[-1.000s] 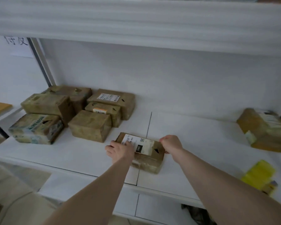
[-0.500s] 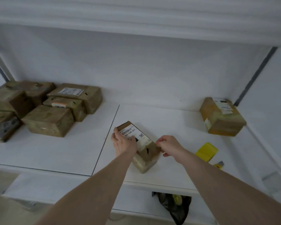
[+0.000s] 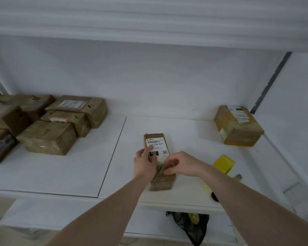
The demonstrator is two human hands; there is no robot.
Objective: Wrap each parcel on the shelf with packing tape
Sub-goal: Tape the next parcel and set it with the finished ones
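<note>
Head view. Parcel (image 3: pixel 156 150): small brown box, white barcode label on top, lying lengthwise near the front edge of the white shelf (image 3: pixel 60 173). Left hand (image 3: pixel 144 161): fingers flat on the label. Right hand (image 3: pixel 180 163): fingers curled, pinching at the parcel's near end. Left of parcel: cluster of taped boxes (image 3: pixel 48 137). Right: yellow-taped box (image 3: pixel 238 126), yellow tape dispenser (image 3: pixel 224 163). Below: black bag (image 3: pixel 194 226).

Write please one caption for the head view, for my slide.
Both hands, left and right, work on a labelled parcel on the white shelf.
</note>
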